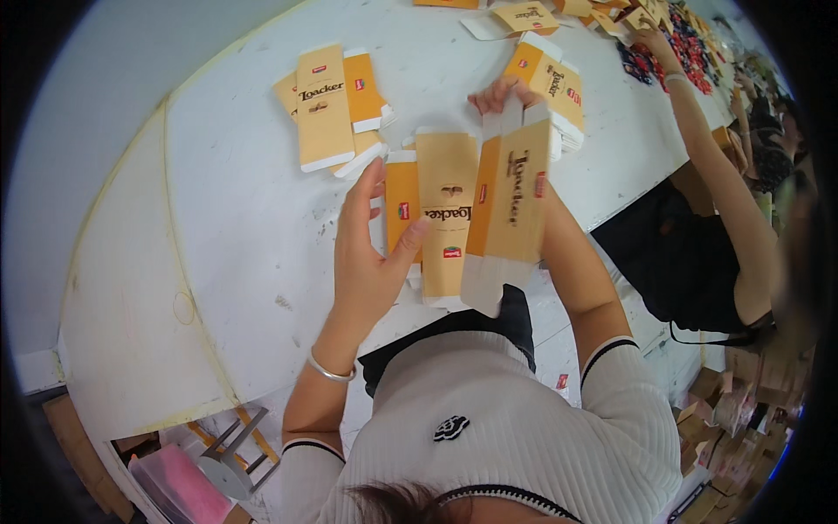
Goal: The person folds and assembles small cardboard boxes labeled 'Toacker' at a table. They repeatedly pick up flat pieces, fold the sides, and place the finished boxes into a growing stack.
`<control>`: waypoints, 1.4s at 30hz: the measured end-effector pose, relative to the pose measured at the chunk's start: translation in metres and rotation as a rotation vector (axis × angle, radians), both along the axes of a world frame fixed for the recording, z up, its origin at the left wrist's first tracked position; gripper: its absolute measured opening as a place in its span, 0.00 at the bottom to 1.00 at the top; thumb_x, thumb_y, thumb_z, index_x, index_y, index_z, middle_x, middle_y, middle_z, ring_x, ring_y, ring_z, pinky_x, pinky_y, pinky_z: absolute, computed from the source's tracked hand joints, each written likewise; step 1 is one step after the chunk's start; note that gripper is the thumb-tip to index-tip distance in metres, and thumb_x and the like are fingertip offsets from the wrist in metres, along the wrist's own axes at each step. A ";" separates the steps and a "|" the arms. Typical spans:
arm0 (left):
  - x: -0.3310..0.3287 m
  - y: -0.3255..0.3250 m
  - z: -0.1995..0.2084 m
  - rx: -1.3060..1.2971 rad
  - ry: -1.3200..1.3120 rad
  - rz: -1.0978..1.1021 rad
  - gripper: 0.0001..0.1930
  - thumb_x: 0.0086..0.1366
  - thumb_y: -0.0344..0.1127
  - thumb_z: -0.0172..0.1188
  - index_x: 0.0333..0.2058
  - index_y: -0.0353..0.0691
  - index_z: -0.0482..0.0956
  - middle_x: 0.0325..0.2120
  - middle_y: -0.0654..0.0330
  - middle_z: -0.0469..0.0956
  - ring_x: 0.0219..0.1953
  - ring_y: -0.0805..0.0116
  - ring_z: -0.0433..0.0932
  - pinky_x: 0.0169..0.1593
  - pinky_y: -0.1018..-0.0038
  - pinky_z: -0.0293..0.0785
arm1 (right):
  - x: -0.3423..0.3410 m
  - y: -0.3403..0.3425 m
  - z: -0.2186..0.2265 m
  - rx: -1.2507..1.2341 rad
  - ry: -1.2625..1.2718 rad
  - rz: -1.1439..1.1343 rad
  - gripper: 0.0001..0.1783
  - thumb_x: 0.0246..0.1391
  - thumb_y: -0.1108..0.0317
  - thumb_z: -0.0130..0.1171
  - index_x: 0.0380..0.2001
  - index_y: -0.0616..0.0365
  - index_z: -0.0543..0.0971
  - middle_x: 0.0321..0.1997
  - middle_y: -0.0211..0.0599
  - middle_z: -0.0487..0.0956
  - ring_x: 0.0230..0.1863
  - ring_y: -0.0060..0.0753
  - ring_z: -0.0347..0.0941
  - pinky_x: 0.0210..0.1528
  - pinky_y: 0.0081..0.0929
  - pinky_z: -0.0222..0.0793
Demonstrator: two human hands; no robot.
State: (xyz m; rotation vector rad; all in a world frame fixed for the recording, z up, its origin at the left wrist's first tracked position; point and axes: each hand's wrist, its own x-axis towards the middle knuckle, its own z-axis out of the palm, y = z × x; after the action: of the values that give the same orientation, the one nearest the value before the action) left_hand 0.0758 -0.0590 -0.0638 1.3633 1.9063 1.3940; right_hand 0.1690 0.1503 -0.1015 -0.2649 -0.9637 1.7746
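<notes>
My left hand (367, 249) has its fingers stretched and apart. It lies at the left edge of a pile of flat folding cartons (447, 175), its thumb resting over the orange side. These cartons are cream and orange with a red logo, near the table's front edge. My right hand (506, 94) is closed at the far end of a raised carton (515, 196), which is partly opened out, tilted, with white flaps at both ends. The raised carton covers the right side of the pile and part of my right forearm.
Flat cartons (323, 113) are stacked at the far left of the white table (253, 201), with another stack (559, 92) at the far right. Beyond, a co-worker's arm (707, 157) reaches toward cartons and small red and dark packets (690, 57). A stool (231, 472) stands lower left.
</notes>
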 end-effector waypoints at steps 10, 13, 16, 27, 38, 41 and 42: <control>-0.035 0.065 0.056 0.288 -0.690 -0.109 0.20 0.58 0.31 0.56 0.48 0.33 0.63 0.29 0.62 0.76 0.28 0.81 0.72 0.29 0.85 0.68 | -0.034 0.017 0.116 0.528 -0.002 -0.227 0.16 0.56 0.57 0.42 0.33 0.60 0.70 0.31 0.33 0.71 0.38 0.26 0.66 0.50 0.30 0.59; -0.057 0.068 0.060 0.423 -0.340 0.129 0.18 0.58 0.29 0.56 0.47 0.32 0.66 0.25 0.65 0.73 0.26 0.82 0.70 0.28 0.86 0.65 | -0.036 0.014 0.129 0.692 -0.103 -0.522 0.11 0.51 0.66 0.50 0.34 0.61 0.72 0.32 0.33 0.73 0.37 0.28 0.68 0.44 0.27 0.63; -0.061 0.067 0.056 0.457 -0.145 0.242 0.17 0.58 0.29 0.56 0.46 0.31 0.67 0.22 0.66 0.70 0.25 0.83 0.68 0.28 0.86 0.64 | -0.061 -0.014 0.117 1.375 -0.393 -0.785 0.10 0.38 0.70 0.59 0.28 0.59 0.74 0.30 0.36 0.72 0.32 0.36 0.66 0.36 0.30 0.61; -0.058 0.076 0.048 0.570 0.039 0.294 0.15 0.59 0.27 0.54 0.45 0.30 0.69 0.26 0.62 0.74 0.27 0.81 0.69 0.30 0.85 0.66 | -0.083 -0.024 0.102 1.248 -0.487 -0.924 0.13 0.37 0.63 0.61 0.19 0.56 0.68 0.24 0.34 0.66 0.28 0.34 0.62 0.28 0.29 0.50; -0.039 0.079 0.043 0.221 0.390 0.084 0.49 0.46 0.37 0.65 0.59 0.33 0.39 0.48 0.47 0.61 0.46 0.51 0.68 0.47 0.66 0.67 | -0.075 -0.026 0.102 1.227 -0.630 -0.881 0.26 0.44 0.61 0.60 0.02 0.51 0.59 0.02 0.27 0.57 0.07 0.30 0.47 0.21 0.26 0.42; -0.045 0.086 0.038 0.115 0.197 -0.097 0.45 0.45 0.36 0.66 0.56 0.32 0.46 0.47 0.46 0.63 0.47 0.50 0.68 0.46 0.66 0.67 | -0.071 -0.047 0.107 1.241 -0.580 -0.787 0.24 0.45 0.67 0.59 0.04 0.55 0.60 0.04 0.28 0.56 0.09 0.28 0.44 0.22 0.26 0.42; -0.044 0.085 0.037 0.117 0.163 -0.134 0.43 0.46 0.34 0.65 0.56 0.32 0.47 0.47 0.47 0.64 0.47 0.52 0.68 0.46 0.67 0.68 | -0.069 -0.047 0.109 1.236 -0.554 -0.748 0.21 0.44 0.67 0.59 0.05 0.55 0.63 0.05 0.27 0.57 0.09 0.29 0.46 0.22 0.26 0.42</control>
State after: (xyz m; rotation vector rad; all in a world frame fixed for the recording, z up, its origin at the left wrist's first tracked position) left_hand 0.0316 0.0256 -0.0263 1.6751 1.8176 1.3843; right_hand 0.1001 0.1035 0.0071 -0.2509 -1.8552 0.2351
